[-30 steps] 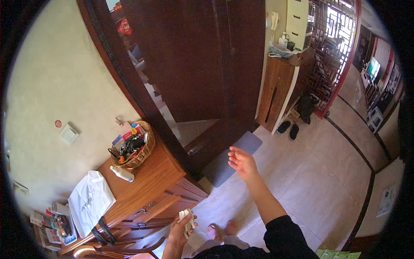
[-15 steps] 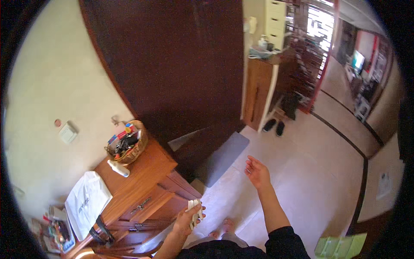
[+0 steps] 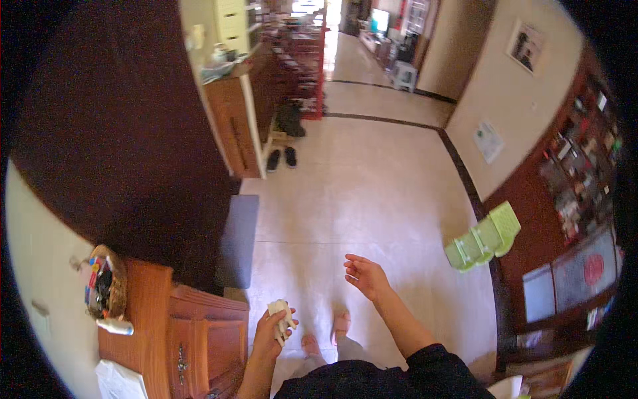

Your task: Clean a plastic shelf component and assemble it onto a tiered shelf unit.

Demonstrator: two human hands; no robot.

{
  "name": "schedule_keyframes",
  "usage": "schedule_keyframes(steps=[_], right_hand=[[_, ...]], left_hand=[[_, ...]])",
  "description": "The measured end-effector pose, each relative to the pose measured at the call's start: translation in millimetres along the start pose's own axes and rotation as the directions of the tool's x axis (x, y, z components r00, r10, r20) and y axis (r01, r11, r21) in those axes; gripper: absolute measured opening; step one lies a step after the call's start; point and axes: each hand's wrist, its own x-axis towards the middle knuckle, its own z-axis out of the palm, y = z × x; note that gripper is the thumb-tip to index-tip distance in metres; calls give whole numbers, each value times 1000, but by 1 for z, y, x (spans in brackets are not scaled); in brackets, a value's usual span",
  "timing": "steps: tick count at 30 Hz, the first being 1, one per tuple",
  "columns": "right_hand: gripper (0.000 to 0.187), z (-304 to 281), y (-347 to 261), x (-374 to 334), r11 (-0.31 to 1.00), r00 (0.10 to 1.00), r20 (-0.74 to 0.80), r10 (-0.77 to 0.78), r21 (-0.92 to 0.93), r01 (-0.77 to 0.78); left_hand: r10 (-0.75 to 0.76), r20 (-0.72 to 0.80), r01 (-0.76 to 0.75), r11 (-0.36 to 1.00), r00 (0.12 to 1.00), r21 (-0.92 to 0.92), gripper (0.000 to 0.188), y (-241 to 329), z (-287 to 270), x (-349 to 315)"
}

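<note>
My left hand [image 3: 267, 338] is closed round a small cream-white object [image 3: 280, 308]. It looks like a blocky bundle with narrow parts sticking out between my fingers; its kind is not clear. I hold it in front of my body, above the floor and to the right of the wooden cabinet [image 3: 207, 332]. Out in front, my right hand [image 3: 367, 278] hangs over the pale floor [image 3: 372, 199]. Its fingers are apart and slightly bent, and nothing is in them.
On the cabinet are a wicker basket [image 3: 118, 282] of small items, a white bottle [image 3: 115, 326] and a white bag [image 3: 121, 380]. A grey mat [image 3: 240, 243] lies by the dark door [image 3: 119, 133]. Black shoes [image 3: 290, 157] stand farther off. Green stacked bins [image 3: 484, 239] are at the right.
My view has swung to the right: the cabinet and door have shifted left, and the green bins and right-hand shelves have come into view. My left hand still holds the cream-white object.
</note>
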Motion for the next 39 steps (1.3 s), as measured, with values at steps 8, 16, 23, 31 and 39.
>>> schedule_keyframes(steps=[8, 16, 23, 31, 39], right_hand=[[31, -35, -50, -111, 899, 986, 155, -66, -420, 126], [34, -164, -96, -186, 845, 906, 182, -383, -328, 423], [35, -307, -157, -290, 824, 839, -125, -529, -314, 472], [24, -427, -222, -326, 769, 665, -414, -622, -162, 618], [28, -510, -328, -291, 818, 579, -609, -542, -223, 530]], left_hand=[[-133, 243, 19, 907, 961, 421, 30, -46, 133, 5], [-122, 399, -229, 654, 909, 721, 31, -155, 284, 13], [-355, 518, -281, 541, 778, 793, 38, -291, 424, 5], [-572, 585, -216, 583, 575, 783, 38, -389, 562, 19], [-681, 557, -65, 604, 475, 794, 36, -451, 673, 129]])
